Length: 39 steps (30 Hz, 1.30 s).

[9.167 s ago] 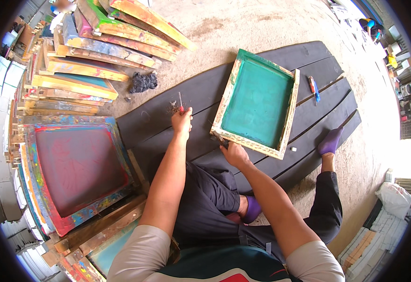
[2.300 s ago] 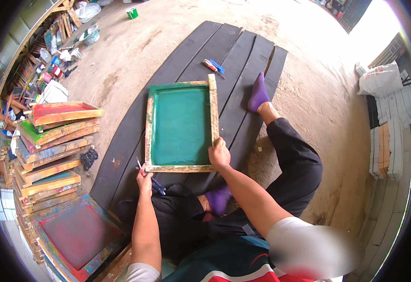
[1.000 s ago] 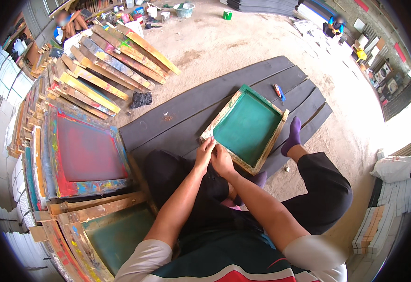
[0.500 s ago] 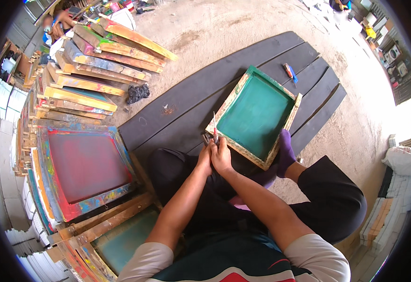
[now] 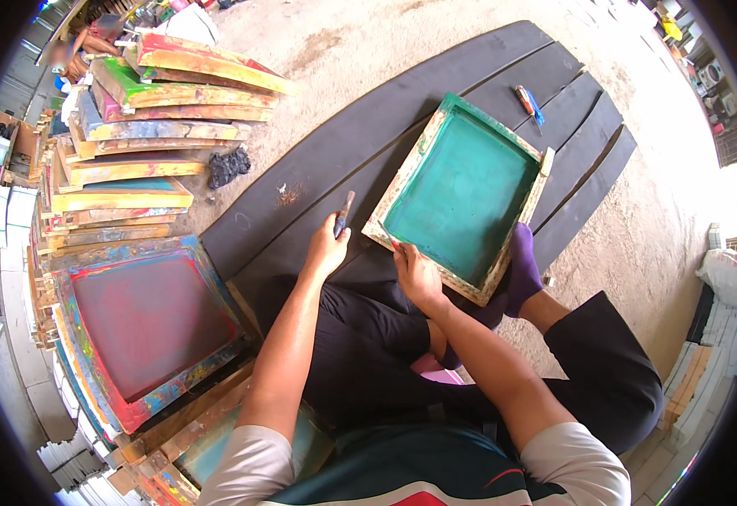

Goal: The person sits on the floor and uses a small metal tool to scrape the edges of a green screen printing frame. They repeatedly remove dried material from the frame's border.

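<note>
Frame lies on black boards, green mesh in place; work seems partway. Left of frame: brownish bits, perhaps loosened; left hand curled round dark tool. At frame's near edge: right hand, closed round red tool.
</note>
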### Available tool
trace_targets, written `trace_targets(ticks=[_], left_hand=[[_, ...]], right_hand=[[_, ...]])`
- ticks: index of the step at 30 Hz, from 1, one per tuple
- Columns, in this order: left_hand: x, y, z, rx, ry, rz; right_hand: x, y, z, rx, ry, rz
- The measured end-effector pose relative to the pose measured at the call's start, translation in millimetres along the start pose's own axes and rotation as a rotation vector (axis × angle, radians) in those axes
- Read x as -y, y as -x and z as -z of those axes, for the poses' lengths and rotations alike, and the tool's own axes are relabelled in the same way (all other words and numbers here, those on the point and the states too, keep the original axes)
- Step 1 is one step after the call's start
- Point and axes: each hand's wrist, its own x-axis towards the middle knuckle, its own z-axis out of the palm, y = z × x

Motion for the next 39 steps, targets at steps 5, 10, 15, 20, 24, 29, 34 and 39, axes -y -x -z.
trace_targets(ticks=[5, 10, 15, 20, 24, 29, 34, 39], left_hand=[[-8.5, 4.9, -2.0, 0.291, -0.138, 0.185], [-15.2, 4.0, -2.7, 0.352, -0.099, 0.197], [-16.5, 3.8, -4.5, 0.338, -0.070, 0.198], [-16.1, 1.5, -6.9, 0.335, -0.074, 0.184], [-20.8, 0.8, -6.5, 0.335, -0.059, 0.180], [-19.7, 1.8, -8.5, 0.330, -0.067, 0.176], [-25.5, -0.5, -9.6, 0.353, -0.083, 0.190], [-20.1, 2.5, -13.9, 0.313, -0.066, 0.181]], right_hand=[[17.1, 3.6, 8.4, 0.052, 0.041, -0.062], [24.8, -1.6, 9.8, 0.104, 0.061, -0.145], [20.2, -5.3, 6.7, 0.108, 0.043, -0.133], [23.5, -4.0, 6.8, 0.033, 0.079, -0.046], [25.3, -6.0, 8.2, 0.062, 0.049, -0.075], [26.2, -5.9, 5.8, 0.036, 0.011, -0.134], [27.0, -6.3, 3.7, 0.003, 0.072, -0.130], [30.6, -7.3, 5.1, 0.068, -0.092, -0.214]])
